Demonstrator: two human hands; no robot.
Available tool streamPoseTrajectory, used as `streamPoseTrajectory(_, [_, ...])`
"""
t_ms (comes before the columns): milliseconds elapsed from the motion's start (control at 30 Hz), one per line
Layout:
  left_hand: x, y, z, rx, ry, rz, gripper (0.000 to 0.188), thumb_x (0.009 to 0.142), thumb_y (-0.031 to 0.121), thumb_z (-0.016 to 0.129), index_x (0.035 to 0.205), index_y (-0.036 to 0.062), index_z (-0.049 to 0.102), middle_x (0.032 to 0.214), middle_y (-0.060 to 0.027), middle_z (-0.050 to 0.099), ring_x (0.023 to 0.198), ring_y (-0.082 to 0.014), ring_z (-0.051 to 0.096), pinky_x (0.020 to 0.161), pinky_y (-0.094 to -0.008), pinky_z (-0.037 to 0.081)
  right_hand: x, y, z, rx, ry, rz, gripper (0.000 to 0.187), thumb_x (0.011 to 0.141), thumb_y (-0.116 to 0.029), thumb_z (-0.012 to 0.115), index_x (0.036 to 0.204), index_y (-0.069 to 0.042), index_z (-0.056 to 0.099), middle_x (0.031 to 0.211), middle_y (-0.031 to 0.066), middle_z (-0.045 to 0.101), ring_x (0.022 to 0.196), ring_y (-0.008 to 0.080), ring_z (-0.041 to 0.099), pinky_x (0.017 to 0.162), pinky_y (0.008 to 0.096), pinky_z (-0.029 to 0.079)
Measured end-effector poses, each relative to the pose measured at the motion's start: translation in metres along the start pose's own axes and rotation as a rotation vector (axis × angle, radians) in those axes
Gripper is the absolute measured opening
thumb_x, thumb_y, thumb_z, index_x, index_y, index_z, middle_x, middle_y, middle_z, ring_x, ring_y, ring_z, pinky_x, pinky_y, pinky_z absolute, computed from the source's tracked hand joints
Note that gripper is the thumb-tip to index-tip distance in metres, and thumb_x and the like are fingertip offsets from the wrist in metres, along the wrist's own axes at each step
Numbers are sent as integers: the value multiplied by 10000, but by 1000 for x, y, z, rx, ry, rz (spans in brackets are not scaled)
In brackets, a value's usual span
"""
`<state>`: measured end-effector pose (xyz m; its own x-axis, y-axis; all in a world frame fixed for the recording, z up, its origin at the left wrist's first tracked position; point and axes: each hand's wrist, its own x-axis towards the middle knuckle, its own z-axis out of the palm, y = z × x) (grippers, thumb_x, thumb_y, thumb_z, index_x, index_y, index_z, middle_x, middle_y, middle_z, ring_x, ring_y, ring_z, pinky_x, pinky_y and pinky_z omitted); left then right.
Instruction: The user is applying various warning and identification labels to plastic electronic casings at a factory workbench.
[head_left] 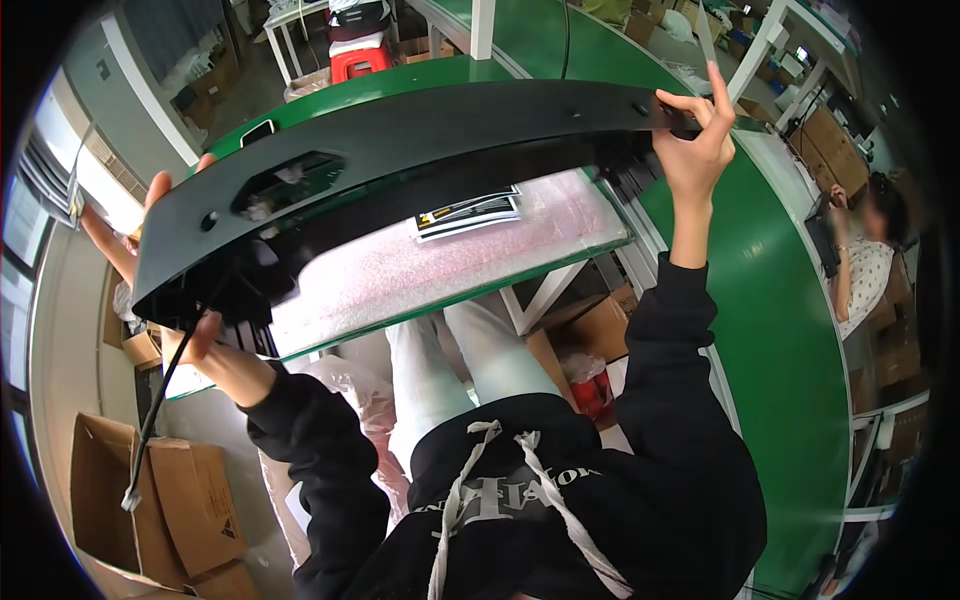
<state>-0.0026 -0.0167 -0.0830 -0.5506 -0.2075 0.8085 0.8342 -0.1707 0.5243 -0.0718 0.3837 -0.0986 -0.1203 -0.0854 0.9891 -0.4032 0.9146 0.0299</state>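
Note:
A long, curved black plastic housing [430, 130] is held up across my front, above the bench. Its left end has an angular cut-out and a small round hole; the hollow underside faces me. My left hand [220, 358] grips the left end, with the thumb underneath and the fingers partly hidden behind it. At the right end, my right hand [697, 150] pinches the edge, index finger pointing up. From the left end hangs a black cable [155, 415] with a pale connector [131, 498]. Below the housing, printed leaflets [468, 217] lie on a pink foam sheet [400, 275].
A green bench [760, 300] runs along the right, where a co-worker [865, 260] handles a dark part. A phone [257, 133] lies behind the housing. Cardboard boxes [190, 500] stand on the floor at lower left. A red stool [360, 64] is at the back.

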Motion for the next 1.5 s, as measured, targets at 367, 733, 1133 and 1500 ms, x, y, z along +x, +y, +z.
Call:
streamPoseTrajectory(367, [-60, 31, -236, 574, 92, -348, 941, 834, 36, 620, 1476, 238, -38, 1310, -225, 457, 1149, -262, 503, 992, -420, 380, -25, -68, 43, 171, 120, -245, 744, 589, 45, 736, 1267, -4, 433, 818, 46, 676, 612, 180, 551, 602, 295, 409])
streamPoseTrajectory(733, [-93, -29, 27, 324, -178, -346, 806, 913, 30, 491, 1461, 177, -81, 1026, -228, 598, 875, -268, 622, 800, -337, 467, -38, -77, 53, 150, 208, -186, 683, 602, -15, 707, 1243, -48, 473, 898, 17, 661, 723, 190, 565, 650, 319, 403])
streamPoseTrajectory(1133, [-67, -67, 92, 204, 244, -268, 725, 909, 6, 471, 1475, 163, 44, 1199, -155, 503, 864, -151, 583, 829, -311, 480, -29, -190, 61, 384, -215, -196, 566, 761, 6, 580, 1294, -159, 486, 1279, 74, 559, 1180, 225, 537, 984, 389, 403])
streamPoseTrajectory(1500, [-61, -59, 98, 52, 190, -350, 704, 929, 2, 406, 1477, 164, -5, 1315, -170, 402, 840, -176, 585, 845, -329, 477, -46, -26, -45, -347, -511, 322, 752, 756, 79, 507, 1439, -134, 273, 1194, 141, 562, 1101, 289, 541, 999, 447, 356])
